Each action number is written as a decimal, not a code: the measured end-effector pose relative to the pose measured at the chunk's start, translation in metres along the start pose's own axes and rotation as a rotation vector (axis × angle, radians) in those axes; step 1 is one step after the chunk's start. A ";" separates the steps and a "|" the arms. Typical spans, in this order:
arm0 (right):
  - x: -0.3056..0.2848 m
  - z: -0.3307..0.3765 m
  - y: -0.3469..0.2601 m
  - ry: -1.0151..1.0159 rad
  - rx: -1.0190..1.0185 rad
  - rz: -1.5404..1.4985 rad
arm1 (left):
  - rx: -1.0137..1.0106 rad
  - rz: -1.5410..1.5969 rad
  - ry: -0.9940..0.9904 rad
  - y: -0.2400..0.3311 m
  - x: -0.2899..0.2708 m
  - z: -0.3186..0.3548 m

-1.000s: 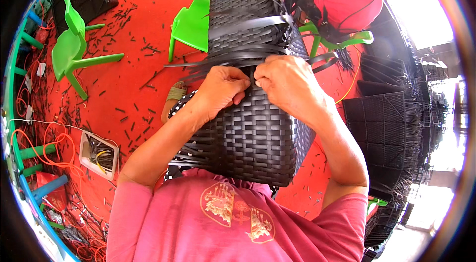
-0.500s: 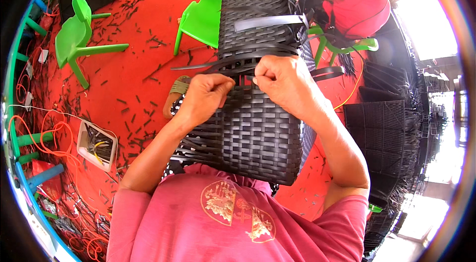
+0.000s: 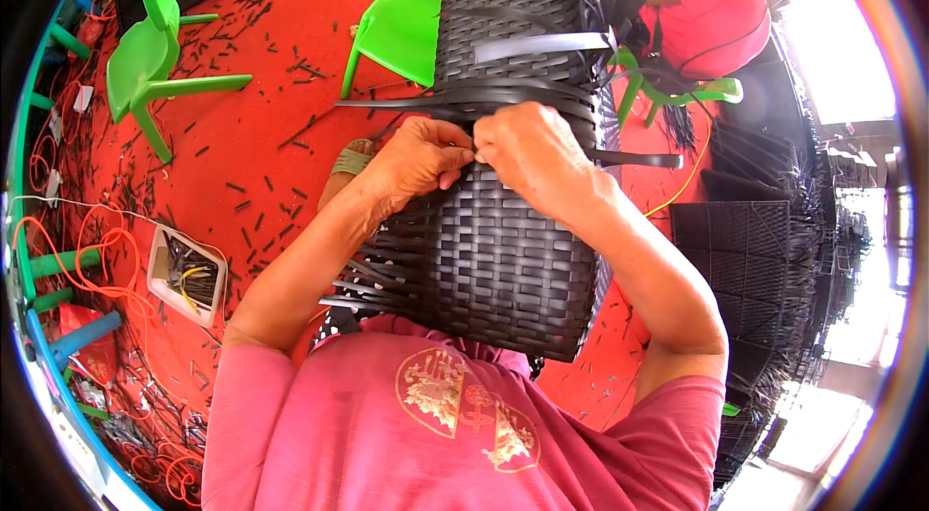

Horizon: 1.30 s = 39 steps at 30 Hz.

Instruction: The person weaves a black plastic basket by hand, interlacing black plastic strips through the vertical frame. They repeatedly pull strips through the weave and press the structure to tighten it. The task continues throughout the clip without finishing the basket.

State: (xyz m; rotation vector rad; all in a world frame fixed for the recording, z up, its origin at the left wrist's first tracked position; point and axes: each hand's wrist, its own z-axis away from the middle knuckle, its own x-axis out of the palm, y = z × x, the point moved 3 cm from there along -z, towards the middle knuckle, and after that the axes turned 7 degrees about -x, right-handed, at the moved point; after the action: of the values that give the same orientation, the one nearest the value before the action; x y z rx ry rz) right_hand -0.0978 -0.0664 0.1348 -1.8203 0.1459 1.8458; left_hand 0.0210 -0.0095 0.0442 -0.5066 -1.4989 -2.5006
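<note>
A black woven piece (image 3: 513, 259) of flat plastic strips lies in front of my body, its lower part tightly woven. Thumb and fingers of my left hand (image 3: 421, 161) pinch at a black strip on its middle. My right hand (image 3: 532, 155) is closed too, its fingertips meeting the left ones on the same spot. The fingers mostly hide the bit of strip between them. Just beyond my hands, loose black strips (image 3: 406, 105) cross the weave and stick out to the left. Another strip end (image 3: 639, 160) juts out to the right beside my right wrist.
A green chair (image 3: 392, 32) stands behind the woven piece, another green chair (image 3: 145, 66) at left. A pale bin (image 3: 184, 303) holds strip offcuts. A person in red (image 3: 721, 13) sits far right. Black woven panels (image 3: 735, 269) stand at right. Offcuts litter the red floor.
My hands have come together, the right one moving left and the left one slightly right, until their fingertips meet. The woven piece has shifted a little; the strips beyond my hands lie bunched closer.
</note>
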 end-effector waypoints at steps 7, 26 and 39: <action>-0.006 -0.002 -0.011 0.096 0.083 -0.698 | 0.305 -0.049 0.145 0.037 -0.020 0.052; 0.036 -0.031 -0.002 -0.189 0.055 0.045 | 0.187 -0.061 0.164 -0.040 -0.021 0.004; 0.039 -0.037 0.000 -0.232 0.207 0.048 | -0.078 -0.013 -0.106 -0.026 -0.038 0.007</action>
State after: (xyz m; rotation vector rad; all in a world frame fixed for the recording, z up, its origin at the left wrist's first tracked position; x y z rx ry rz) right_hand -0.0623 -0.0709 0.0946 -1.4646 0.2857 1.9790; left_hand 0.0494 0.0082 0.0114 -0.6538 -1.4492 -2.5879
